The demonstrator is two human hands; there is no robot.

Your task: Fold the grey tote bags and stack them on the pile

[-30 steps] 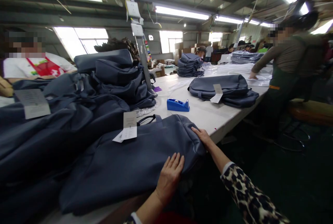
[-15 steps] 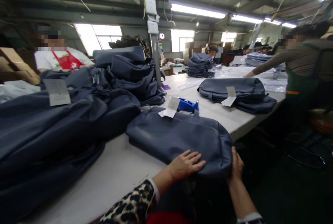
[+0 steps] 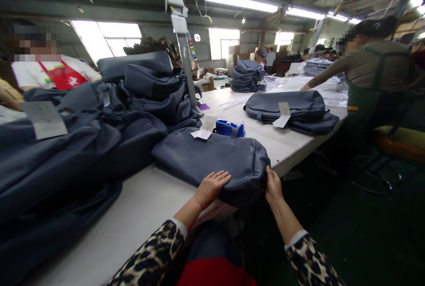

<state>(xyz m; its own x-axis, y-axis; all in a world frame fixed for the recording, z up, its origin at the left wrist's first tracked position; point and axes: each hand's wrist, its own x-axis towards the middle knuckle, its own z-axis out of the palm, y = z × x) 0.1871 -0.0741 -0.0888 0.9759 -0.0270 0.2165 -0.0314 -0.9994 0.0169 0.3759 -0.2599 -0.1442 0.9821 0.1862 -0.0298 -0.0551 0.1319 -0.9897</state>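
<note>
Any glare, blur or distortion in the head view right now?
Head view: ceiling tubes and windows blown out; soft sheen on the bag between the hands; floor at right sunk in shadow; print on the tag unreadable; sleeves look stretched towards the edges.

I've got hold of a dark blue-grey bag (image 3: 207, 155), smooth and leather-like, lying on its broad side along the near edge of the white table (image 3: 142, 206). Its long side runs left to right; the right end, the one I grip, bulges and creases along its seams, its near corner hanging past the table edge. A short strap (image 3: 234, 132) stands up at the far side, and pale paper tags (image 3: 208, 125) lie fanned on the far left part.
</note>
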